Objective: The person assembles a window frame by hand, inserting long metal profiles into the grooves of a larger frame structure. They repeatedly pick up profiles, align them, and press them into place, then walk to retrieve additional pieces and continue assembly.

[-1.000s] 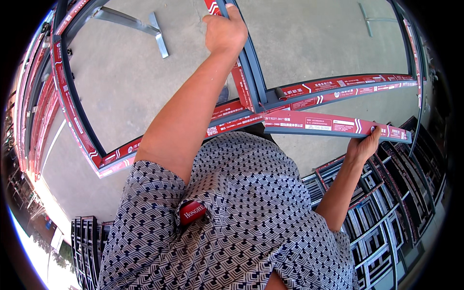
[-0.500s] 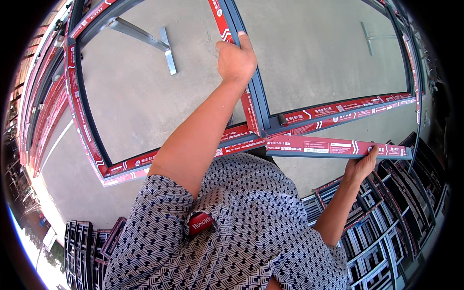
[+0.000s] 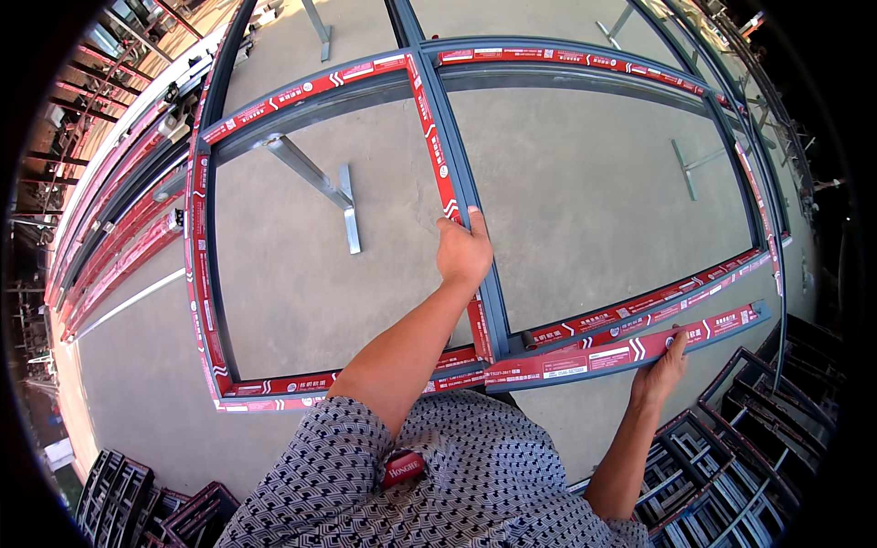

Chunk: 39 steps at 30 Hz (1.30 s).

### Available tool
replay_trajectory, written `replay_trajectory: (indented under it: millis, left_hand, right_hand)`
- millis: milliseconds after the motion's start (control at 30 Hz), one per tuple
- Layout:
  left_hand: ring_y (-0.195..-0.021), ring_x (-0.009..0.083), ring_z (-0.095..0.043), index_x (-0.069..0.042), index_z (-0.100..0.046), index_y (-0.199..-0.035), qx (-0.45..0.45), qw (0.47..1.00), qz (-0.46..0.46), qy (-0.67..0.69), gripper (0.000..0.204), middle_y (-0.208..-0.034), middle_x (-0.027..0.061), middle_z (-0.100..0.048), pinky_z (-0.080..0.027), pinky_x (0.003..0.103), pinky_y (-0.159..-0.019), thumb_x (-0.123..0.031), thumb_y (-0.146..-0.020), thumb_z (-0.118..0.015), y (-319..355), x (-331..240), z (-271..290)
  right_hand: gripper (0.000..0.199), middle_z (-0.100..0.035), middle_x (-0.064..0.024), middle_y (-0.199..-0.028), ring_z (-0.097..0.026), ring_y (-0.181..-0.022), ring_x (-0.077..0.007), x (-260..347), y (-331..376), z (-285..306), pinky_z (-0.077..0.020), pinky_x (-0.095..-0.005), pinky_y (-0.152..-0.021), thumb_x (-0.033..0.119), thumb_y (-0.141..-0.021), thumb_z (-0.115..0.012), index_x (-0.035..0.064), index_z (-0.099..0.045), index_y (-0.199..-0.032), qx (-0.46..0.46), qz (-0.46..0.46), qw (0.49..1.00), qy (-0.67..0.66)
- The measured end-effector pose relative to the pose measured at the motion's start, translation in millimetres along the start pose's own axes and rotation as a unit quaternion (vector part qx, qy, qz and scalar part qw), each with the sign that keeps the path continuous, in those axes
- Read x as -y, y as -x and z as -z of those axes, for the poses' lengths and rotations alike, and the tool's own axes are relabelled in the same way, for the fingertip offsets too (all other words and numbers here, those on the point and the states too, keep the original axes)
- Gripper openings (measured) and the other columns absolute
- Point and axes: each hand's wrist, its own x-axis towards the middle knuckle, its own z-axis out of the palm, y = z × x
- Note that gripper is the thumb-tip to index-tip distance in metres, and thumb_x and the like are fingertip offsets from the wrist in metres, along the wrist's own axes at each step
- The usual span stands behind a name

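Note:
A large grey metal window frame with red protective film spreads out in front of me. My left hand [image 3: 464, 248] is closed around its middle bar [image 3: 435, 137], a short way above where that bar meets the near rail [image 3: 639, 320]. In my right hand [image 3: 660, 370] I grip a loose length of grey metal profile [image 3: 594, 359], also covered in red film. The profile runs alongside the near rail on the right, its left end by the foot of the middle bar. Whether that end touches the frame I cannot tell.
Silvery metal stands [image 3: 350, 205] show through the frame's openings over the grey floor [image 3: 585, 183]. Red-filmed profiles [image 3: 119, 237] are stacked at the far left. Dark frames are piled at the lower right [image 3: 703, 466] and lower left [image 3: 114, 493].
The view has shifted, so the frame sits lower and shows more of its far side. The loose profile now slants up to the right, nearer the rail. Both hands keep their grips.

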Motion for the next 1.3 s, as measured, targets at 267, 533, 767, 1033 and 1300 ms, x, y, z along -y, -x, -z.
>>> replay_trajectory:
  millis: [267, 533, 767, 1033, 1300]
  left_hand:
    - [-0.099, 0.0505, -0.073, 0.011, -0.049, -0.120, -0.013, 0.998, -0.039, 0.040, 0.065, -0.103, 0.0325, -0.072, -0.056, 0.054, -0.090, -0.054, -0.110, -0.051, -19.7, 25.3, -13.7]
    - [-0.090, 0.0188, -0.063, 0.010, -0.059, -0.123, 0.048, 0.991, 0.000, 0.128, 0.056, -0.094, 0.0102, -0.067, -0.053, 0.037, -0.084, -0.044, -0.110, -0.061, -16.4, 21.9, 29.7]
    - [-0.080, 0.0129, -0.053, 0.002, -0.062, -0.123, 0.049, 0.987, -0.038, 0.146, 0.046, -0.085, 0.0017, -0.058, -0.047, 0.034, -0.074, -0.042, -0.110, -0.063, -29.0, 40.3, 78.0]
    - [-0.058, 0.0026, -0.036, -0.010, -0.055, -0.105, 0.037, 0.978, -0.061, 0.198, 0.028, -0.073, -0.0085, -0.043, -0.030, 0.025, -0.050, -0.036, -0.111, -0.064, -10.2, 41.6, 136.4]
    - [-0.059, 0.0020, -0.038, -0.006, -0.057, -0.109, 0.009, 0.969, -0.029, 0.246, 0.028, -0.075, -0.0088, -0.045, -0.032, 0.024, -0.051, -0.034, -0.111, -0.064, 4.8, 80.7, 165.1]
  right_hand:
    - [0.040, -0.065, -0.0003, -0.107, -0.067, -0.096, -0.0128, -1.3, -21.0, -58.6, -0.0617, -0.0347, -0.087, 0.038, -0.110, -0.068, 0.0061, -0.061, -0.132, 0.059, 0.014, 0.997, 0.049]
    - [0.048, -0.061, 0.0000, -0.104, -0.059, -0.088, -0.0085, -1.0, -23.6, -140.9, -0.0579, -0.0308, -0.079, 0.047, -0.109, -0.068, 0.0036, -0.063, -0.130, 0.141, -0.050, 0.985, 0.081]
    - [0.038, -0.062, 0.0021, -0.094, -0.055, -0.086, -0.0072, -24.4, -19.5, -186.8, -0.0494, -0.0285, -0.076, 0.045, -0.112, -0.064, 0.0075, -0.064, -0.106, 0.230, -0.021, 0.964, 0.134]
    - [0.041, -0.063, -0.0010, -0.089, -0.061, -0.079, -0.0105, -63.7, -6.9, -254.4, -0.0556, -0.0332, -0.075, 0.045, -0.113, -0.060, 0.0043, -0.061, -0.112, 0.336, 0.029, 0.894, 0.294]
    - [0.047, -0.075, -0.0305, -0.109, -0.073, -0.105, -0.0488, -99.0, 31.9, -337.0, -0.0563, -0.0546, -0.094, 0.041, -0.111, -0.055, -0.0040, -0.054, -0.124, 0.434, 0.071, 0.749, 0.496]
